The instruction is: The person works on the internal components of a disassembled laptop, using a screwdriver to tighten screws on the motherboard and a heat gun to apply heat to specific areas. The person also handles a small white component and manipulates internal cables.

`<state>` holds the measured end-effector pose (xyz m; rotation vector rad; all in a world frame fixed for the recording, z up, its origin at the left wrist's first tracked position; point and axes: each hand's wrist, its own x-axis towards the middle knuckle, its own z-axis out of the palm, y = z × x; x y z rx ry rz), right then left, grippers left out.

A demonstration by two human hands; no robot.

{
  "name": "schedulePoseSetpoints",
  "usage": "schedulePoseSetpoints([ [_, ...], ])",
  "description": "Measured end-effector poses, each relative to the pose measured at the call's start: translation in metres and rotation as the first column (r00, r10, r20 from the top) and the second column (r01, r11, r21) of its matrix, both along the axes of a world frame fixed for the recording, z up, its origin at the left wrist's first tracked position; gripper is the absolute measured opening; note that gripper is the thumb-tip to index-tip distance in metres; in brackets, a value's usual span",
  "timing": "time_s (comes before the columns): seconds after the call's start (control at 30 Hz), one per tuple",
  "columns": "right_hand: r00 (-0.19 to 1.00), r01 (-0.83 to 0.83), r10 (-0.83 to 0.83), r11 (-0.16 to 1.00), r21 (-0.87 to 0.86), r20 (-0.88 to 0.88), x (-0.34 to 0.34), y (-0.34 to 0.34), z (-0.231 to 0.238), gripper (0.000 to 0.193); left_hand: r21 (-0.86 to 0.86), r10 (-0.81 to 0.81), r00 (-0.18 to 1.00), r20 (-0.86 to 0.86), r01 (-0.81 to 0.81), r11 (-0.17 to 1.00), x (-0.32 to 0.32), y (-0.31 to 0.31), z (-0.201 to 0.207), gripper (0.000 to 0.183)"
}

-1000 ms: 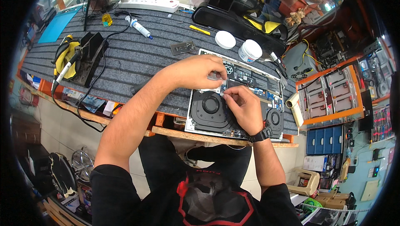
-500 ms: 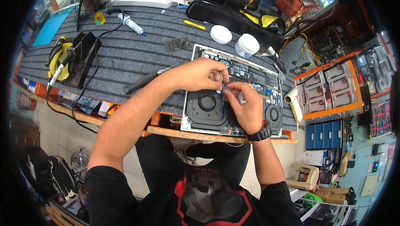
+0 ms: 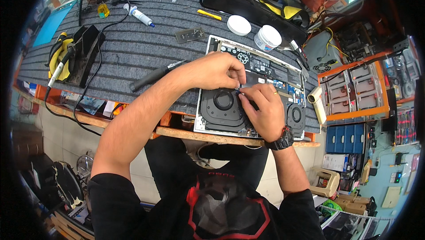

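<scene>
An opened laptop (image 3: 199, 125) lies bottom up on the table's front edge, its inside bare. It shows a round black fan (image 3: 224, 100) on the left, a smaller fan (image 3: 295, 115) on the right and a dark battery (image 3: 261, 64) along the far side. My left hand (image 3: 220, 71) reaches over the left fan with thumb and fingertips pinched. Close beside it, my right hand (image 3: 265, 107) is pinched too, just right of that fan. Their fingertips nearly meet at a small dark bit, which the fingers mostly hide.
Beyond the laptop stand an open white tub (image 3: 268, 38) and its round lid (image 3: 239, 25), near a yellow pry tool (image 3: 209, 15) and a small metal plate (image 3: 189, 34). A black-handled tool (image 3: 152, 78) lies by my left forearm. Farther left are a syringe (image 3: 141, 16) and a soldering iron (image 3: 60, 69) on its stand.
The view has shifted slightly, so the laptop sits a little higher in it. Both hands stay pinched at the same spot, with small changes in the fingers.
</scene>
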<state>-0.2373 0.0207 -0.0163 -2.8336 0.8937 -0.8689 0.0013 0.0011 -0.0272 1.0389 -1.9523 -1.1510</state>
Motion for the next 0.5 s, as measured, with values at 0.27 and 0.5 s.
schedulePoseSetpoints([
  [0.27, 0.999, -0.030, 0.029, 0.999, -0.014, -0.026, 0.000, -0.002, 0.000, 0.022, -0.327, -0.004, 0.988, 0.153, 0.055, 0.944, 0.001, 0.005, 0.001, 0.018],
  [0.5, 0.990, 0.004, -0.041, 0.965, 0.264, 0.133, -0.002, -0.006, -0.004, 0.015, -0.397, 0.041, 0.985, 0.166, 0.029, 0.917, 0.006, 0.003, 0.003, 0.017],
])
